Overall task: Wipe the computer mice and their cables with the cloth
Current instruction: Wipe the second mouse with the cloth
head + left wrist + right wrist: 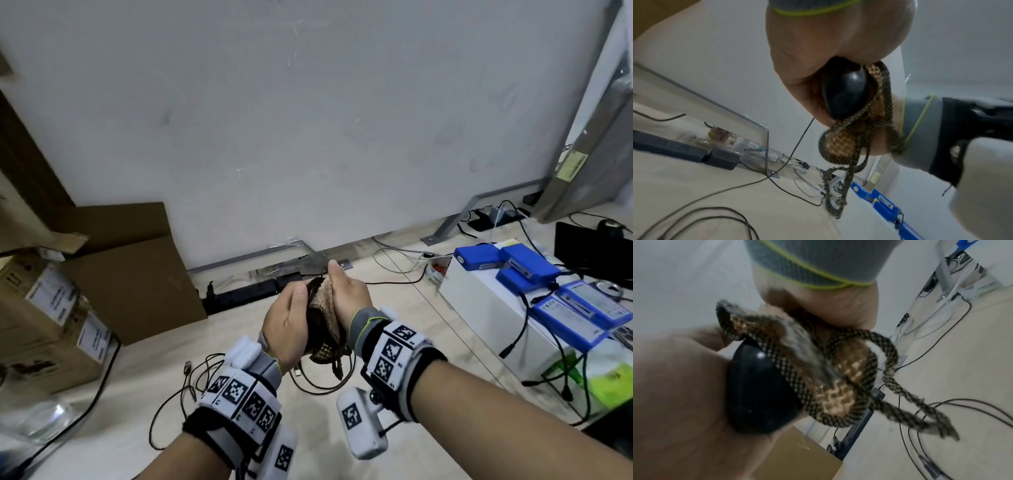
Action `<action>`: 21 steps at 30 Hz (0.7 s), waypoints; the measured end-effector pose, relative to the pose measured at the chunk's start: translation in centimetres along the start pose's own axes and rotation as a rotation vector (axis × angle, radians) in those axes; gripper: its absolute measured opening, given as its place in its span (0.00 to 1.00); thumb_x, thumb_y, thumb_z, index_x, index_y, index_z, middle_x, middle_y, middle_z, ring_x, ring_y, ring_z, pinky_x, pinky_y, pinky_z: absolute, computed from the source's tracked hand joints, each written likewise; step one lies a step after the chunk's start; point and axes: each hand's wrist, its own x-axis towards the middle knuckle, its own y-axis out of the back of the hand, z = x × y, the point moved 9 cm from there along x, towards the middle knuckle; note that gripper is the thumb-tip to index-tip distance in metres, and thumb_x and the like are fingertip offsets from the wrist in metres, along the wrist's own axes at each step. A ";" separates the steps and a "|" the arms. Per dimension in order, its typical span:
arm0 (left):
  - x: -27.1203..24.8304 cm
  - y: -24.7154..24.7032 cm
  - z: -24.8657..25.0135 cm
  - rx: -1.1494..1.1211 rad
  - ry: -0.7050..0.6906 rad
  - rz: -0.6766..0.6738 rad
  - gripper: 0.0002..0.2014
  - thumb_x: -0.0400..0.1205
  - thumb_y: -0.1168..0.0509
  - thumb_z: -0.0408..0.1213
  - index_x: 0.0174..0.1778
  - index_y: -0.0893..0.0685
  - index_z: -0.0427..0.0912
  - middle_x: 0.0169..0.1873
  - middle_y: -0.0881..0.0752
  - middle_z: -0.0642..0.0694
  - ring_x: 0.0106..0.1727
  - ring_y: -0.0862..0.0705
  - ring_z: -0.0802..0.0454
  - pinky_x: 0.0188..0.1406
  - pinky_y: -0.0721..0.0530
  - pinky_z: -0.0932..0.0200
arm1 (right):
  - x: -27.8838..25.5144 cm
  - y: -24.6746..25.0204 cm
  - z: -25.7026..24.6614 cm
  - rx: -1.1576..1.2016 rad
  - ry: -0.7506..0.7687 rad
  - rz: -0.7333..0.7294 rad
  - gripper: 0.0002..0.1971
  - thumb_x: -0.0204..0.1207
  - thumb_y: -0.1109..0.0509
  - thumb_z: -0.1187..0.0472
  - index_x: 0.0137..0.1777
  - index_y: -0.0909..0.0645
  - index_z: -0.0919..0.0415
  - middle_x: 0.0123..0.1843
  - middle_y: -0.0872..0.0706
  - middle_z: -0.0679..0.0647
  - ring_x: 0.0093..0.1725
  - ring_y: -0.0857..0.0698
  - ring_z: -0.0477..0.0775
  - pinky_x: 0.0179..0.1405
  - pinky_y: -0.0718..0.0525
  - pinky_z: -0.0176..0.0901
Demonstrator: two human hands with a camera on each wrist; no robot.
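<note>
- Left hand grips a glossy black plastic computer mouse, fingers curled round its body, raised in front of the person above the pale floor.
- Right hand holds a brown-and-tan woven cloth pressed against the mouse, thumb up; a dark-edged cloth corner dangles below both hands.
- From the mouse, its thin black cable hangs down to loose coils on the floor.
- Brown cardboard boxes with white labels sit stacked at left; their contents are hidden.
- At right, a white box carries blue rectangular packs on top.
</note>
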 end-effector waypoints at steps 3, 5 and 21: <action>0.6 0.0 -3.1 -0.224 0.261 0.069 0.21 0.81 0.50 0.58 0.47 0.13 0.55 0.49 0.11 0.52 0.55 0.15 0.61 0.62 0.19 0.57 | -1.0 0.0 -0.7 0.036 0.084 0.038 0.27 0.81 0.42 0.37 0.54 0.15 0.60 0.54 0.10 0.56 0.57 0.13 0.57 0.63 0.19 0.48; 0.6 -0.3 -4.6 -0.315 0.417 0.095 0.28 0.74 0.50 0.66 0.50 0.12 0.53 0.52 0.10 0.48 0.58 0.14 0.49 0.65 0.19 0.43 | -2.7 -0.3 -2.4 -0.226 0.330 0.083 0.24 0.78 0.43 0.35 0.53 0.20 0.55 0.52 0.11 0.52 0.54 0.14 0.56 0.56 0.19 0.48; 1.2 0.1 -3.5 -0.535 0.482 0.056 0.26 0.86 0.54 0.59 0.57 0.16 0.47 0.49 0.12 0.35 0.40 0.12 0.37 0.30 0.14 0.47 | 1.6 -0.1 1.8 0.672 -0.171 -0.094 0.33 0.75 0.40 0.32 0.48 0.12 0.64 0.44 0.09 0.63 0.45 0.10 0.63 0.52 0.12 0.57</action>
